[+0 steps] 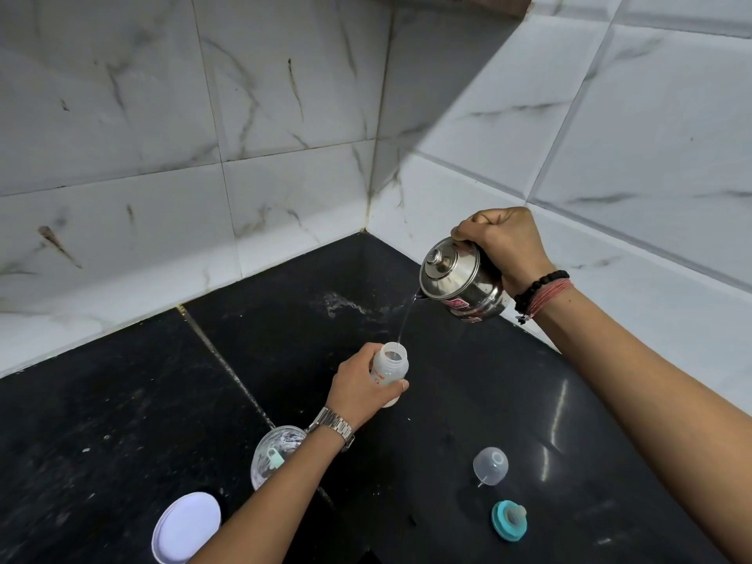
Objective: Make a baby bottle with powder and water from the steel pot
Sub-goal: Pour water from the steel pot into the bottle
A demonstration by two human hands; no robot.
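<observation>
Curled around the lower body of the baby bottle (390,374), the left hand (360,384) gripped it with the thumb across the near side and the fingers wrapped behind, keeping it upright on the black countertop (122,433) near the middle of the scene, its mouth uncapped. That forearm reached in from the near left, a metal watch (331,426) on the wrist. A small red mark showed on the bottle's side, too small to read. Above and to the right, the right hand (502,244) was clenched over the far top side of the steel pot (462,280), what it gripped there hidden behind the body, and held the pot in the air tipped down to the left with its knobbed lid on. A thin stream of water (406,319) ran from the pot's lower edge into the bottle's mouth. A red and white label sat on the pot's lower side; its writing could not be read. The right forearm came in from the near right, with a black bead bracelet (539,284) and red threads at the wrist. Near the left forearm stood a clear tub of powder (272,453) with a pale green scoop inside, and nearer still lay a round white lid (187,527). To the near right lay a clear dome cap (490,464) and a teal collar with its teat (509,519), apart from each other. A patch of spilled water (346,303) glistened on the far countertop by the marbled wall tiles (142,116).
</observation>
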